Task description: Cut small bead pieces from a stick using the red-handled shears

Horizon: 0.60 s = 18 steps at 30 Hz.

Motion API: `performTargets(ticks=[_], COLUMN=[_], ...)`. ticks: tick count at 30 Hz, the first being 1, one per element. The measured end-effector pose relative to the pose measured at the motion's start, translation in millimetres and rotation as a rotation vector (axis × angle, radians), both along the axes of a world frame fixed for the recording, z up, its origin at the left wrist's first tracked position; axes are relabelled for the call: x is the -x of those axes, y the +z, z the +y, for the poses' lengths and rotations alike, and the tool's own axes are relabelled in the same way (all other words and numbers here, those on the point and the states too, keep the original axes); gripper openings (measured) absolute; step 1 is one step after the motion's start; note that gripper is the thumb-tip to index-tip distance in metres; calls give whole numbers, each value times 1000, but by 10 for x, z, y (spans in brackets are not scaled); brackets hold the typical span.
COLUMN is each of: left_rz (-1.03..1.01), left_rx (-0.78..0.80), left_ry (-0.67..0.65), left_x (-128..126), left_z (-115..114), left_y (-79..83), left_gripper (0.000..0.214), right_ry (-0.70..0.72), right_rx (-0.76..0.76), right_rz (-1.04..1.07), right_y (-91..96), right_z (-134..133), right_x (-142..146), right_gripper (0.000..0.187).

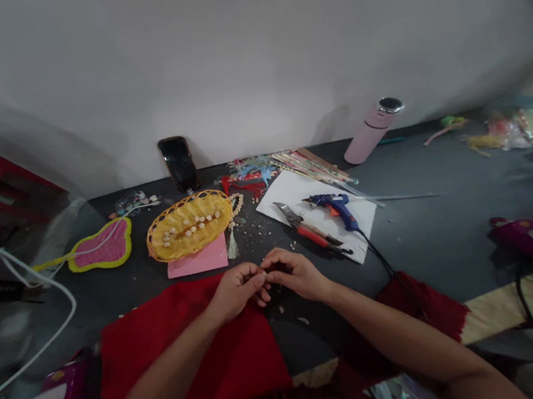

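My left hand [241, 289] and my right hand [298, 274] meet at the front of the dark table, fingertips pinched together. Between them is something small and pale, mostly hidden, whose kind I cannot make out. The left forearm passes over a red cloth [185, 328]. Beyond the hands lies a yellow woven basket [215, 211] with several small pale bead-like pieces [197, 224] in it. It rests partly on a pink pad [201, 262]. A beaded string with a white tassel [232, 246] hangs by its right side.
On a white sheet [289, 191] are red-handled pruning shears [310, 230] and a blue glue gun [341, 207], its cord running toward my right arm. A pink bottle [367, 138] and a phone [179, 163] stand by the wall. A pink and yellow fan [102, 245] lies left.
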<state>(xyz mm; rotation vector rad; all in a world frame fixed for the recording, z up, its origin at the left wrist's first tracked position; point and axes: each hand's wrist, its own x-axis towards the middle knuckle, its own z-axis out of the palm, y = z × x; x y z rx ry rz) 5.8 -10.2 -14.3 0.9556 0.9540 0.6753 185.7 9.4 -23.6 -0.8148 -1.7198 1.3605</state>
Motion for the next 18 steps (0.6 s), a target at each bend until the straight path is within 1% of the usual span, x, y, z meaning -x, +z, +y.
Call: performTargets(ticks=[4, 10, 14, 18], left_rz=[-14, -66, -82, -97], left_rx=[41, 119, 124, 122], left_ry=[-7, -18, 1, 18], left_x=[6, 19, 11, 5], left_z=[7, -6, -2, -2], left_y=[8, 23, 19, 34], left_gripper=[30, 30, 31, 29], right_ry=[32, -4, -30, -57], right_rx=[-112, -204, -248, -243], right_rz=[-58, -115, -123, -119], right_y=[28, 24, 21, 37], right_z=[-3, -7, -7, -4], right_x=[-5, 7, 9, 4], right_gripper=[18, 15, 15, 14])
